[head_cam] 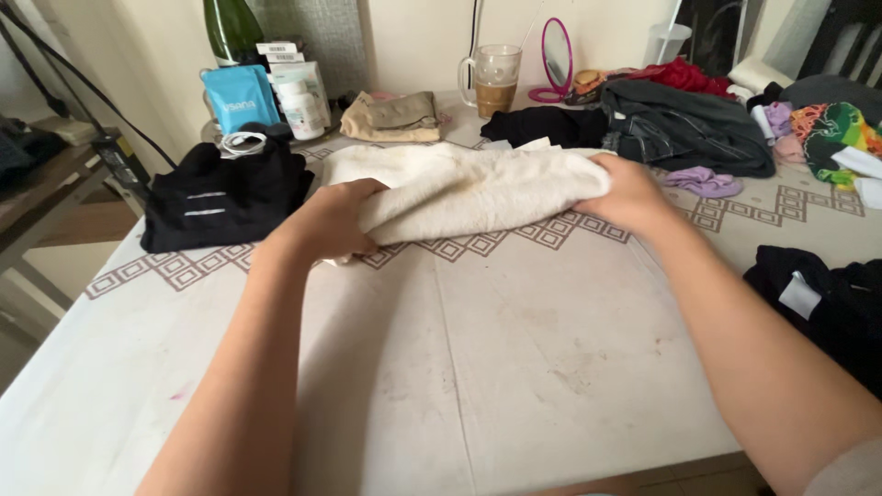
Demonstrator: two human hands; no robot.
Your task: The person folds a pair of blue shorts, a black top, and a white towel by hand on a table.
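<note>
Towel [469, 188], cream, part-folded, lying across the tabletop [514, 367] toward its far edge. My left hand [335, 220] clamps its left end, my right hand [629, 193] its right end. Fold under way, I judge; next fold needs aligned edges.

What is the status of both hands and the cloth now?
Left hand and right hand grip cream cloth ends. Cloth lies on table. Black garment beside left hand.

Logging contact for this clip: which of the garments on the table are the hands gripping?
The cream garment, held by left hand and right hand. The black and grey ones lie untouched.
</note>
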